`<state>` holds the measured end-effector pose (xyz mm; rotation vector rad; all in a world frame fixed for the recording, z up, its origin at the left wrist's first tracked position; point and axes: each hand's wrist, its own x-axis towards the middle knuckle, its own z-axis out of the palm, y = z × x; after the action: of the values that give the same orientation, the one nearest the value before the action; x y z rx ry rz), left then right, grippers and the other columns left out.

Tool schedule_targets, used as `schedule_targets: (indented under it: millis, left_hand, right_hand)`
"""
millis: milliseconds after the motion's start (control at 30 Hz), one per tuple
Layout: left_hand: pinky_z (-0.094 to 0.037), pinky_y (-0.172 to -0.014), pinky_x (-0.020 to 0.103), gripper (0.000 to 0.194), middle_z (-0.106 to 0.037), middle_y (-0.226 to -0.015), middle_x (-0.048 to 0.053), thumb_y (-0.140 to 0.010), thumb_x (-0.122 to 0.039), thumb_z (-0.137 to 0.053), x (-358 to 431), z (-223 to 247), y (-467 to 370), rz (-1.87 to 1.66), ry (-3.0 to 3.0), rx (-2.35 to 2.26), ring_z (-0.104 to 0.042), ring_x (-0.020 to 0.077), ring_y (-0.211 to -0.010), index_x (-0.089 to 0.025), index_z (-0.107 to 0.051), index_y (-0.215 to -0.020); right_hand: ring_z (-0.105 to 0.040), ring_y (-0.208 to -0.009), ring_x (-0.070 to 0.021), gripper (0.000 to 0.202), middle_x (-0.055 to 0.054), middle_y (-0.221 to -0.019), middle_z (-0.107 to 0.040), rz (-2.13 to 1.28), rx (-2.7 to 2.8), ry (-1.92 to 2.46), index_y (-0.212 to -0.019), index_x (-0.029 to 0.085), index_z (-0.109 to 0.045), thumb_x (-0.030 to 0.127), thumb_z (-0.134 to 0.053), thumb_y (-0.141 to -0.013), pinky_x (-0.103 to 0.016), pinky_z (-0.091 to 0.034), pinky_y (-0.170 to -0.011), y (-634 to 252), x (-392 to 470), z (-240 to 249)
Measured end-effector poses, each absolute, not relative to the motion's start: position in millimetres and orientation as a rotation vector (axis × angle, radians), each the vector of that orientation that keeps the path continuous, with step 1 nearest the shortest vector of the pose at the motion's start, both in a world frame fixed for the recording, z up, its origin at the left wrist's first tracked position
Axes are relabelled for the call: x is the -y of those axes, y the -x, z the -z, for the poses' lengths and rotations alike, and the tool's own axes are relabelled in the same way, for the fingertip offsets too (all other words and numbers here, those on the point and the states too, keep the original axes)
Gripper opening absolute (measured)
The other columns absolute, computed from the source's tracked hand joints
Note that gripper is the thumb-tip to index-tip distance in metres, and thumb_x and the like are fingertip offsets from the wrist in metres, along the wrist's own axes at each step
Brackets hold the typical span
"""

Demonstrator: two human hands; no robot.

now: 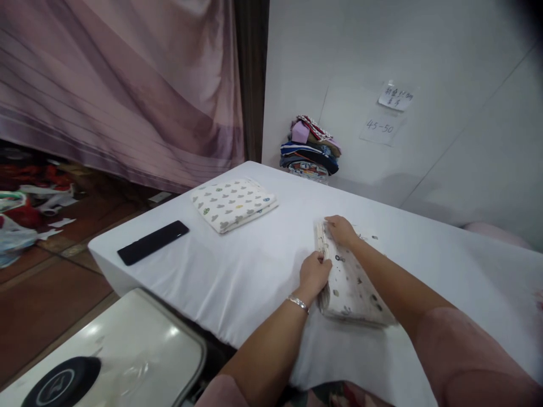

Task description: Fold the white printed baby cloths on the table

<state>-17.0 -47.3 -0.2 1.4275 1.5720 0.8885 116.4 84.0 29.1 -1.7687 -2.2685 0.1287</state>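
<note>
A folded white cloth with small prints (pixel 352 288) lies on the white-covered table (pixel 263 271), in front of me and to the right. My left hand (pixel 314 274), with a silver bracelet at the wrist, pinches the left edge of this cloth between thumb and fingers. Farther up the same edge, my right hand (pixel 340 230) grips the cloth near its far corner. The layers along that edge are slightly blurred. To the left, a second folded white cloth with grey cloud shapes (pixel 233 203) lies flat, touched by neither hand.
A long black object (pixel 153 242) lies near the table's left end. Folded fabrics (pixel 309 150) are stacked beyond the far edge, by a wall with paper notes (pixel 394 97). A white lidded object (pixel 139 350) stands front left; a pink curtain (pixel 169 85) hangs behind.
</note>
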Motion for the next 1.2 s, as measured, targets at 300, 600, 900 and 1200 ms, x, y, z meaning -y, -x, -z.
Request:
schedule_targets:
  millis: [300,600,900,1200]
  left_hand:
    - [-0.037,-0.061,0.024,0.016,-0.066,-0.08,0.002,-0.075,-0.025,-0.05,48,-1,16,-0.844,-1.44,-1.617,-0.058,0.0168,-0.073,-0.021,-0.062,-0.085]
    - [-0.038,-0.062,0.025,0.013,-0.066,-0.08,0.002,-0.076,-0.027,-0.051,48,-3,16,-0.823,-1.439,-1.618,-0.059,0.0172,-0.074,-0.021,-0.06,-0.083]
    - [-0.038,-0.064,0.025,0.017,-0.066,-0.082,0.003,-0.075,-0.028,-0.049,48,-3,16,-0.826,-1.438,-1.601,-0.058,0.0176,-0.075,-0.021,-0.061,-0.086]
    - [-0.04,-0.065,0.026,0.019,-0.067,-0.083,0.003,-0.076,-0.027,-0.05,49,-3,16,-0.818,-1.44,-1.621,-0.059,0.0182,-0.077,-0.022,-0.062,-0.089]
  right_hand:
    - [-0.057,-0.101,-0.0199,0.031,-0.007,-0.109,-0.066,-0.157,2.476,1.748,-0.104,0.02,-0.067,0.013,-0.054,-0.076,-0.025,-0.04,-0.085,-114,-110,-34]
    - [-0.058,-0.081,-0.0163,0.015,-0.005,-0.091,-0.067,-0.153,2.402,1.803,-0.091,0.019,-0.064,0.021,-0.055,-0.08,-0.023,-0.039,-0.069,-113,-101,-37]
    - [-0.057,-0.081,-0.0168,0.014,-0.005,-0.089,-0.067,-0.155,2.391,1.773,-0.087,0.018,-0.064,0.023,-0.051,-0.083,-0.024,-0.037,-0.07,-112,-94,-37]
    - [-0.057,-0.089,-0.0164,0.014,-0.005,-0.1,-0.066,-0.222,2.326,1.754,-0.091,0.019,-0.062,0.022,-0.051,-0.083,-0.024,-0.039,-0.075,-113,-100,-42]
